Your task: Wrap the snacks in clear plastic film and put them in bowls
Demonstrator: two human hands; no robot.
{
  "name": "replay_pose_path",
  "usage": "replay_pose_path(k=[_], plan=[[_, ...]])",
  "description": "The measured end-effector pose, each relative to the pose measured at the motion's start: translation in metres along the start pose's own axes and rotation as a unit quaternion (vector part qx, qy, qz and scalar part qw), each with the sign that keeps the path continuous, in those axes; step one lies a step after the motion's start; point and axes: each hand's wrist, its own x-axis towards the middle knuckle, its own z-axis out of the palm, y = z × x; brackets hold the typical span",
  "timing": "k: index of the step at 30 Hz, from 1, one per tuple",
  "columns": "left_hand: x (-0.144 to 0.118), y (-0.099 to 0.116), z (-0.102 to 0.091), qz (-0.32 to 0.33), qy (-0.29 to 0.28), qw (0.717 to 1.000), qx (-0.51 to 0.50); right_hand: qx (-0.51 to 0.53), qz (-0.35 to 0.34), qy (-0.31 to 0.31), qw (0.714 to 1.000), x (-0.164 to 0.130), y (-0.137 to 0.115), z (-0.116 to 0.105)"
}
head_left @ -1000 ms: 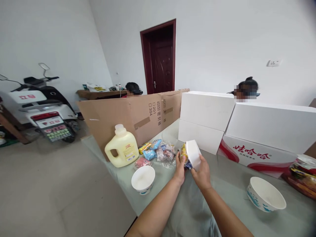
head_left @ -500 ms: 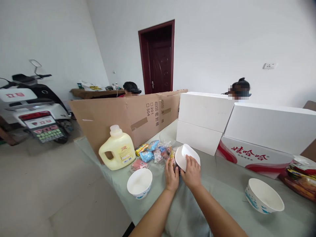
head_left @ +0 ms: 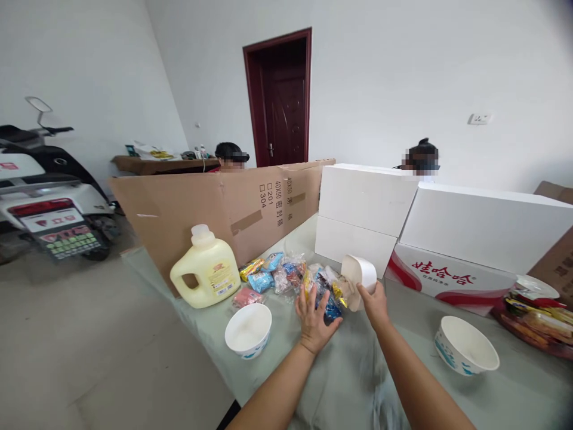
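Observation:
My right hand [head_left: 375,303] grips the rim of a small white container [head_left: 363,275], which is tilted on its side with its opening toward a pile of wrapped snacks [head_left: 290,273]. A gold-wrapped piece [head_left: 339,294] lies at the container's mouth. My left hand [head_left: 316,322] is spread over the near edge of the pile, fingers apart, touching the packets beside a blue wrapper [head_left: 332,309]. To the left of that hand stands a white paper bowl [head_left: 248,329] with a blue pattern. A pink packet [head_left: 248,297] lies just behind this bowl.
A yellow jug [head_left: 206,272] stands at the table's left side, before a cardboard panel [head_left: 188,203]. White boxes [head_left: 358,200] form a wall behind the snacks. Another paper bowl [head_left: 466,346] and a tray of packaged food [head_left: 537,322] are at right. Two people sit beyond the barriers.
My right hand has lifted and tipped the white container sideways, moving it right and uncovering more wrapped snacks. My left hand has spread its fingers over the pile. The view has shifted slightly.

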Motion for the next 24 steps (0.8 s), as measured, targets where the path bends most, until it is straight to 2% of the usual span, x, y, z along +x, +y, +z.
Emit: replay_pose_path(k=[2,4,7,10,12,16,20,24], plan=[[0.003,0.009,-0.003,0.035,-0.006,0.999,-0.006,0.02,0.013,0.013,1.0,-0.002,0.01,-0.008],[0.013,0.02,-0.004,0.092,-0.06,0.994,-0.008,0.037,0.015,0.021,0.999,-0.007,0.015,-0.011],[0.041,0.034,0.003,0.156,-0.224,0.962,0.001,0.055,0.004,0.016,0.998,-0.013,0.017,-0.014],[0.066,0.041,0.019,0.146,-0.353,0.924,0.032,0.056,0.01,0.034,0.998,-0.013,0.025,-0.027],[0.074,0.041,0.029,0.145,-0.374,0.915,0.044,0.051,0.041,0.073,0.995,-0.013,0.037,-0.045],[0.078,0.044,0.041,0.172,-0.366,0.913,0.047,0.054,0.103,0.133,0.984,-0.019,0.071,-0.084],[0.082,0.05,0.041,0.187,-0.363,0.911,0.058,0.059,0.131,0.135,0.98,-0.024,0.1,-0.111],[0.083,0.052,0.036,0.196,-0.368,0.906,0.075,0.043,0.166,0.105,0.98,-0.013,0.122,-0.135]])
